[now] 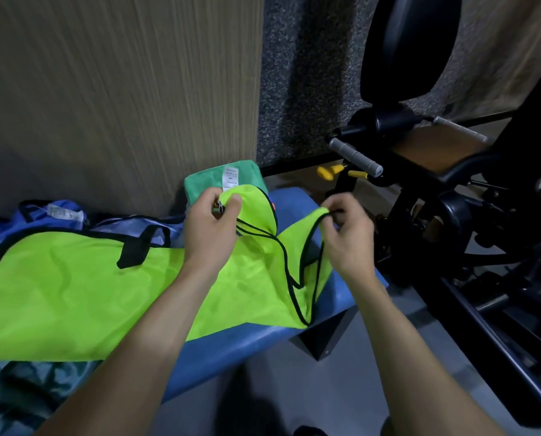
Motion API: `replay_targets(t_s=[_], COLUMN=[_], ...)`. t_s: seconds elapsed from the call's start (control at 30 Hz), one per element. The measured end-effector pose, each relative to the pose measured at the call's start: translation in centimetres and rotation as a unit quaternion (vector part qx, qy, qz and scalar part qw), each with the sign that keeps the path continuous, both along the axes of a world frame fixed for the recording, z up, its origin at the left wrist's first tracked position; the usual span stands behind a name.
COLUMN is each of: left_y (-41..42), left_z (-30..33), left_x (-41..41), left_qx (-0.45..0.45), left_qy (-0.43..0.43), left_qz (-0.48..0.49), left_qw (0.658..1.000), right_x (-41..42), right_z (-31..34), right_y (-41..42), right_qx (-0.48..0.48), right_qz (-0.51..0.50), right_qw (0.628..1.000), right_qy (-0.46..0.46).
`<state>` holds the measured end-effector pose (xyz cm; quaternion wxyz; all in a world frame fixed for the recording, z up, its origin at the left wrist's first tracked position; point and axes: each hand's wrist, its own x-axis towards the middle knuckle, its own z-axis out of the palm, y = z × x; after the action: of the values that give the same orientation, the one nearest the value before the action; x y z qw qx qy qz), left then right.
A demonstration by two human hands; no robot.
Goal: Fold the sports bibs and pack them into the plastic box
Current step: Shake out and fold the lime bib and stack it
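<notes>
Left hand [211, 220] was pinching one shoulder strap of the lime-green bib [83, 291] between thumb and curled fingers, lifted just clear of the cloth below. Right hand [346, 229] was pinching the other strap the same way, at about the same height, the two hands apart with the black-edged neck opening sagging between them. The body of the bib lay spread leftward over the blue padded bench [297, 335], its hem end reaching the left edge of the view, a black side strap [133, 250] lying across its upper edge. Beyond the left hand sat a folded green bib [206, 184] with a white label showing, resting against the wood-grain wall panel [121, 89]. Blue bibs [52, 212] lay crumpled behind the lime one, and dark teal fabric [27, 385] bunched at lower left. Black gym equipment [451, 184] stood to the right, beside the bench end. The plastic box was not in view. Judged the step in hand to be squaring the shoulder end before the first fold. To do it well: bring the two straps level and matched, draw the cloth lightly taut so the body lies without wrinkles, tuck the black side strap inside the outline, then fold. Thin slippery mesh would likely slide on the padding, so a flat press after each fold seemed wise.
</notes>
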<state>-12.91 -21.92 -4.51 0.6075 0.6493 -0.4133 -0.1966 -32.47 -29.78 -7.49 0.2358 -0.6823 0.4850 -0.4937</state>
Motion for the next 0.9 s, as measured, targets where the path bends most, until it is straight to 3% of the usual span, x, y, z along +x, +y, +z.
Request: replay_targets(t_s=[0.07, 0.1, 0.23, 0.43, 0.57, 0.7, 0.9], left_y=[-0.1, -0.1, -0.1, -0.3, -0.3, -0.9, -5.3], left_z=[0.3, 0.3, 0.0, -0.4, -0.1, 0.8, 0.6], left_x=[0.3, 0.5, 0.5, -0.3, -1.3, -2.2, -3.4], left_qx=[-0.013, -0.019, -0.032, -0.031, -0.019, 0.076, 0.236], left_qy=[0.021, 0.029, 0.005, 0.024, -0.103, -0.251, -0.332], left_qz=[0.015, 0.018, 0.016, -0.008, -0.06, -0.151, -0.196], left_qw=[1.0, 0.999, 0.999, 0.999, 0.993, 0.953, 0.892], right_x=[-0.2, -0.5, -3.2, -4.8, -4.7, -4.5, -3.7], right_z=[1.3, 1.5, -1.2, -1.8, -1.2, -1.3, -1.6], right_y=[0.4, 0.6, 0.0, -0.1, 0.9, 1.0, 0.9], right_qx=[-0.033, -0.036, 0.066, 0.173, 0.136, 0.095, 0.082], right_qz=[0.015, 0.007, -0.042, -0.041, 0.071, 0.109, 0.117], right_qw=[0.993, 0.995, 0.99, 0.963, 0.983, 0.989, 0.99], right_qy=[-0.111, -0.095, 0.121, 0.203, 0.098, 0.037, 0.021])
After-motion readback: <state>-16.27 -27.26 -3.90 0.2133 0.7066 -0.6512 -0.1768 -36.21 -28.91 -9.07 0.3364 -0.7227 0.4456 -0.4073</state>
